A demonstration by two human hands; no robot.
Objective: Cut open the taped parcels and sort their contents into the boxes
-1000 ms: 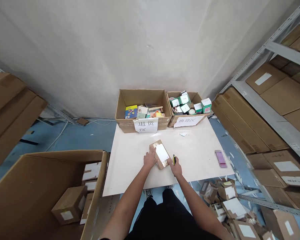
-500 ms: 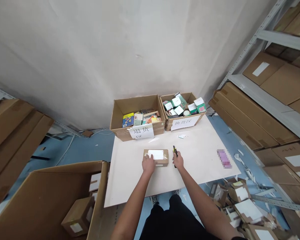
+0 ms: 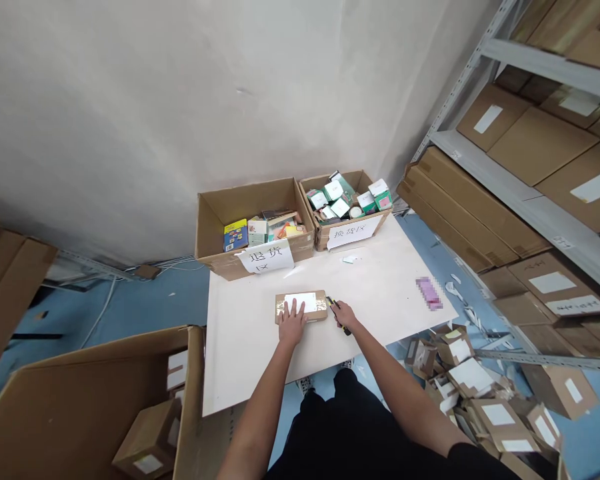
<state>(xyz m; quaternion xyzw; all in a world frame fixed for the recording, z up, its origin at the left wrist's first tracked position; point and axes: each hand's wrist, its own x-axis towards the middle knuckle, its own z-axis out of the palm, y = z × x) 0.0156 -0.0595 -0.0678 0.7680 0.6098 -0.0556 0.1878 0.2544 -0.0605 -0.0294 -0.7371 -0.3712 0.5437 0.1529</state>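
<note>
A small brown parcel (image 3: pixel 314 305) with a white label lies flat on the white table (image 3: pixel 380 287). My left hand (image 3: pixel 293 323) rests on its near left part, fingers spread flat on top. My right hand (image 3: pixel 345 314) is closed round a black and yellow utility knife (image 3: pixel 335 307), whose tip sits at the parcel's right end.
Two open cartons with paper signs stand at the table's far edge, one (image 3: pixel 240 200) with books, one (image 3: pixel 353 179) with small green and white boxes. A pink item (image 3: pixel 429 293) lies at the right. A large carton (image 3: pixel 80 400) with parcels is lower left; opened packaging (image 3: pixel 475 387) litters the floor; shelves at right.
The parcel was turned from a slant to lie square to me. My left hand moved onto its top, and my right hand brought the knife to its right end. The view shifted right.
</note>
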